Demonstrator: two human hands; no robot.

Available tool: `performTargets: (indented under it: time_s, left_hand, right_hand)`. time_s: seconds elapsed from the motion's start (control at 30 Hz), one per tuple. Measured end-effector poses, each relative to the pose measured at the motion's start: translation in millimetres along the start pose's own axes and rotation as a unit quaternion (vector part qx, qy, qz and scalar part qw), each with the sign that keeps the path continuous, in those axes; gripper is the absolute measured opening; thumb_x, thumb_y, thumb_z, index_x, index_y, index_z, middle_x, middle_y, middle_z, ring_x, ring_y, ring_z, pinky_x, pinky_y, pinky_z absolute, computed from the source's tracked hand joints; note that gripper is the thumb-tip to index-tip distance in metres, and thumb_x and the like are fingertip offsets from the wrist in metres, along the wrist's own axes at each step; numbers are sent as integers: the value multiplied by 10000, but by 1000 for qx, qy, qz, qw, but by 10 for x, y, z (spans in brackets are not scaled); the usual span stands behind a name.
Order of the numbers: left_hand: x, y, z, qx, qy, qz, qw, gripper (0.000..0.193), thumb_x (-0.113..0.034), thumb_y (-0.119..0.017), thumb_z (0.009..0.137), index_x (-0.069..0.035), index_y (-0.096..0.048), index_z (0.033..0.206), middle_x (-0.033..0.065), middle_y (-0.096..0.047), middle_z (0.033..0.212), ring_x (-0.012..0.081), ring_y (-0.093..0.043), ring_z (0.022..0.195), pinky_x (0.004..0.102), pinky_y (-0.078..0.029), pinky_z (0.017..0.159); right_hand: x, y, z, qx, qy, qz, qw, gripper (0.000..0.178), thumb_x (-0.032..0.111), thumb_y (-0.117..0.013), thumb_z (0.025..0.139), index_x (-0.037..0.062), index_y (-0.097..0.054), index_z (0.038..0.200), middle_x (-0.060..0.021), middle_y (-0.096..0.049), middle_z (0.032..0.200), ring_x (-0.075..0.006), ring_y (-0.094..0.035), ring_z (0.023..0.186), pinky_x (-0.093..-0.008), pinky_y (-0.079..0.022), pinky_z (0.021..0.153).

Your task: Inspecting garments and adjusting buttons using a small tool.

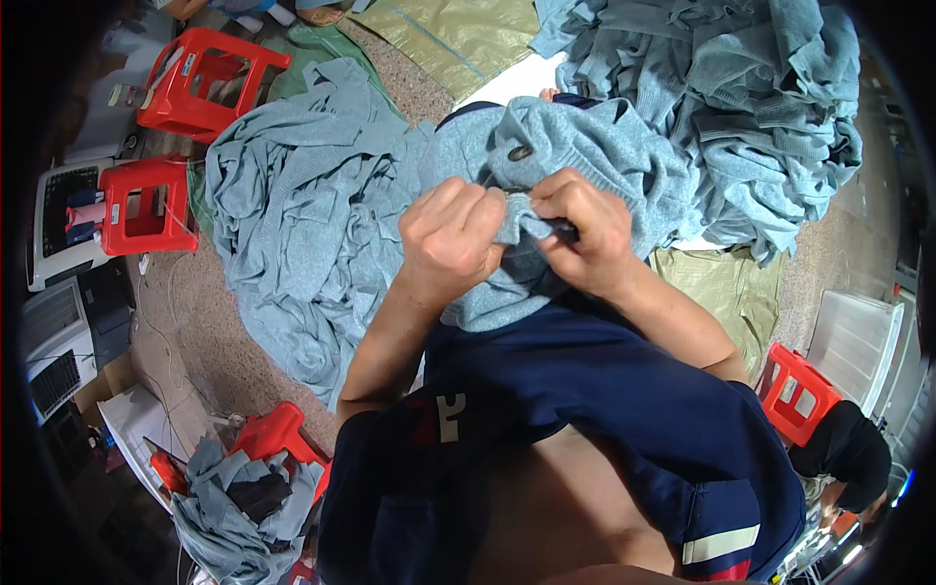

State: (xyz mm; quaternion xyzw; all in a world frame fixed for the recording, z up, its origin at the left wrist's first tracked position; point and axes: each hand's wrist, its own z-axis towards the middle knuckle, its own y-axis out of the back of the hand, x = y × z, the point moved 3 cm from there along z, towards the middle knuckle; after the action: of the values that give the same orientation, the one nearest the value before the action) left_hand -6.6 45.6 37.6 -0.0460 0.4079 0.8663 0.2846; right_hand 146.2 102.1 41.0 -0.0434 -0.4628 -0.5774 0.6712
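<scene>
A light blue-grey knitted garment with a ribbed band lies gathered across my lap. On it, just beyond my hands, is a dark round button. My left hand is closed, pinching one side of a small folded edge of the knit. Close by on the right, my right hand pinches the other side of that edge between thumb and fingers. Something small and dark shows under the right fingers, too hidden to name. Part of the garment between the hands is covered by my fingers.
A heap of similar knitwear spreads over the floor at left; a taller pile rises at far right. Red plastic stools stand around. Woven sacking lies ahead. Another person in black is at lower right.
</scene>
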Motion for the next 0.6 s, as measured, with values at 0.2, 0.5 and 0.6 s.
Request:
performTargets:
  time_s: [0.2, 0.5, 0.6]
  left_hand:
    - [103, 98, -138, -71, 38, -63, 995, 312, -9, -595, 590, 28, -628, 898, 153, -592, 741, 331, -557, 612, 406, -460, 536]
    - [444, 115, -594, -136, 373, -327, 858, 258, -156, -481, 991, -3, -581, 810, 24, -541, 675, 81, -480, 595, 226, -372, 561]
    - [726, 63, -843, -159, 420, -309, 838, 267, -163, -467, 999, -16, -566, 800, 8, -507, 666, 75, -449, 589, 235, -362, 562]
  right_hand:
    - [-23, -16, 7, 95, -79, 49, 991, 526, 209, -737, 762, 54, -498, 1204, -183, -559, 1154, -370, -578, 1058, -404, -523, 778]
    - [-220, -388, -68, 409, -102, 143, 896, 198, 75, -606, 748, 8, -591, 933, -192, -629, 820, -384, -619, 799, -451, -482, 701]
    - [-731, -253, 433, 274, -160, 133, 939, 296, 174, -646, 766, -5, -615, 1000, -223, -660, 848, -352, -650, 810, -447, -493, 736]
